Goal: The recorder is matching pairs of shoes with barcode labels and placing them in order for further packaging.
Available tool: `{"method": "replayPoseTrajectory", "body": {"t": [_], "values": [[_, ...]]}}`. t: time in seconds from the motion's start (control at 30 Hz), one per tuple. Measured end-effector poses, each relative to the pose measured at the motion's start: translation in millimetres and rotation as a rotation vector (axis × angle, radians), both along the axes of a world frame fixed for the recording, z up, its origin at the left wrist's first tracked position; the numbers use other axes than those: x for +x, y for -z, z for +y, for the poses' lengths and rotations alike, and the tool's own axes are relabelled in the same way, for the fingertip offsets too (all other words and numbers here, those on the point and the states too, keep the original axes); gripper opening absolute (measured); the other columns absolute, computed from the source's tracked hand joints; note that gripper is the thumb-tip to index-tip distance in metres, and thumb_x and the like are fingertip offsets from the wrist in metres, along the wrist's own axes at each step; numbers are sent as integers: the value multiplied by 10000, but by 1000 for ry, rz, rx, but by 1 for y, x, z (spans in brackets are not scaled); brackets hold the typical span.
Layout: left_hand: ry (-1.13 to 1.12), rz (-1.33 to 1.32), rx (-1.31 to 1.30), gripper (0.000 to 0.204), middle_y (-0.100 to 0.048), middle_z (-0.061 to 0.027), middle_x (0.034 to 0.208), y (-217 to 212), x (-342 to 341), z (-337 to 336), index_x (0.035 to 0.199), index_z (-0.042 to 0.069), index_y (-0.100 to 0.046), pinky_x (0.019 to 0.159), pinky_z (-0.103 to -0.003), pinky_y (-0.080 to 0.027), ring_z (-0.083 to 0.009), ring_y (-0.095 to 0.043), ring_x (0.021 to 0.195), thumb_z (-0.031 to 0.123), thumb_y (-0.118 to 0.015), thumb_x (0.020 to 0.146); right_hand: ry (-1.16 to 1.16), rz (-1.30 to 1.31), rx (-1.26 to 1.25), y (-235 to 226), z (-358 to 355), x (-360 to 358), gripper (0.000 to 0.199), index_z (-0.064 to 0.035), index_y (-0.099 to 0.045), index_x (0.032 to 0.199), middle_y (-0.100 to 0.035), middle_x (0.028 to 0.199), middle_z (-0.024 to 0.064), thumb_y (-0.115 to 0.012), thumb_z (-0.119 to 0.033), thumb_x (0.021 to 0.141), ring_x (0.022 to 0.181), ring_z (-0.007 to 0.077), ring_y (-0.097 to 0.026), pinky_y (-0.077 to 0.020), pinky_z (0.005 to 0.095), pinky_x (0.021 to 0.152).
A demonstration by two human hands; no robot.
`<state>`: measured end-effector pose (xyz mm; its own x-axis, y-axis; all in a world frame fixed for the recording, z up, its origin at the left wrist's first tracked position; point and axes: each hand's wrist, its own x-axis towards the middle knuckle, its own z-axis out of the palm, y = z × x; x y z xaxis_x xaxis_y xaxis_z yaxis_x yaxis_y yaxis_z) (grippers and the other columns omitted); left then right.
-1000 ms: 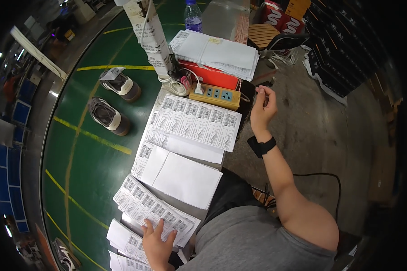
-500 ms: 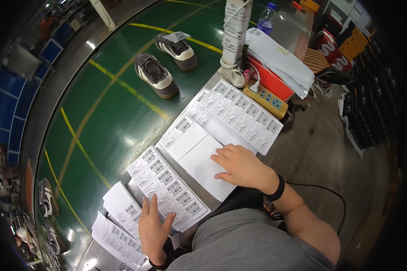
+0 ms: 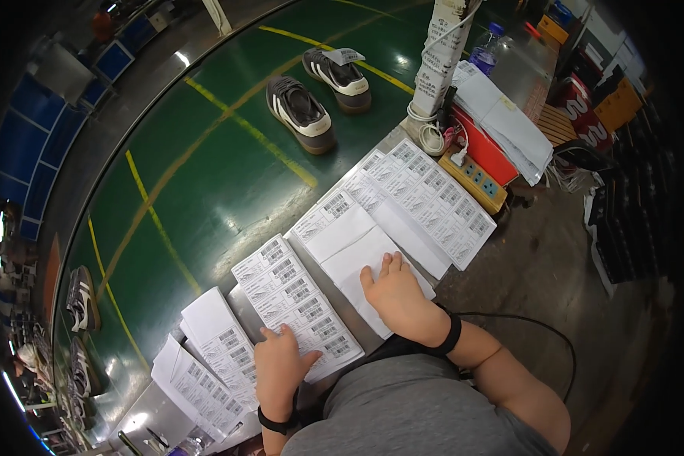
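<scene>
My left hand rests with its fingers spread on the near left edge of a stack of printed barcode label sheets. To the right, my right hand lies with fingers extended on mostly blank white sheets, one strip of barcodes showing at their far end. Beyond these, a wider batch of label sheets is fanned out, partly under a white sheet. Two more piles lie left of my left hand: a partly printed pile and a folded-over pile. Neither hand holds anything.
A pair of dark sneakers with white stripes stands on the green table, a label on one. At right are a yellow power strip, a wrapped post, a red box under papers, and a bottle. More shoes stand left.
The view has shifted, so the table things appear further right. My right hand has slid toward my body along the white sheets. My left hand stays on the label stack.
</scene>
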<state>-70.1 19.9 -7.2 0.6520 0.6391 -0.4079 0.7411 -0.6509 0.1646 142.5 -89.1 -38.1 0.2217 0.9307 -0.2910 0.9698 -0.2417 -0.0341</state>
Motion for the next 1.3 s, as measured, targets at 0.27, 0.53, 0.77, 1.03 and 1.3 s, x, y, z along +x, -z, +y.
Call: {"method": "replayPoseTrajectory", "body": {"t": [0.27,0.53,0.77,1.03,1.3], "values": [[9,-25,17,741,-560,-478,1042,-3,7,2,1092,-138,-597,663,-436,-549,-474,-668,761,348,-870,603,-21,-21,36,-2,0,4,684,95,-472,1318,-502,1224,467,-720,-110,715,1186,564,-513,-415,518,1021],[104,-22,68,524,-646,-210,682,-3,14,7,724,-40,-655,635,-455,-529,-393,-651,694,430,-853,606,-57,32,129,10,2,6,615,112,-494,1272,-513,1147,501,-642,-62,701,1090,613,-533,-432,558,969],[91,105,-70,434,-704,-143,768,-1,21,11,831,56,-719,776,-497,-496,-355,-686,740,445,-816,666,-96,70,26,-6,6,10,610,98,-505,1267,-541,1114,491,-667,-84,707,1092,592,-557,-446,558,968],[96,122,-37,431,-711,-139,810,7,22,6,876,81,-718,800,-547,-481,-338,-694,766,447,-821,672,-129,-26,78,3,4,12,754,80,-510,1258,-595,1053,440,-787,-189,610,1057,554,-594,-512,487,914],[115,114,-20,439,-710,-122,802,11,24,9,852,80,-719,775,-545,-482,-330,-694,752,464,-820,666,-137,-15,84,5,5,15,800,77,-514,1245,-617,1020,406,-838,-236,585,1045,540,-603,-521,488,891]]}}
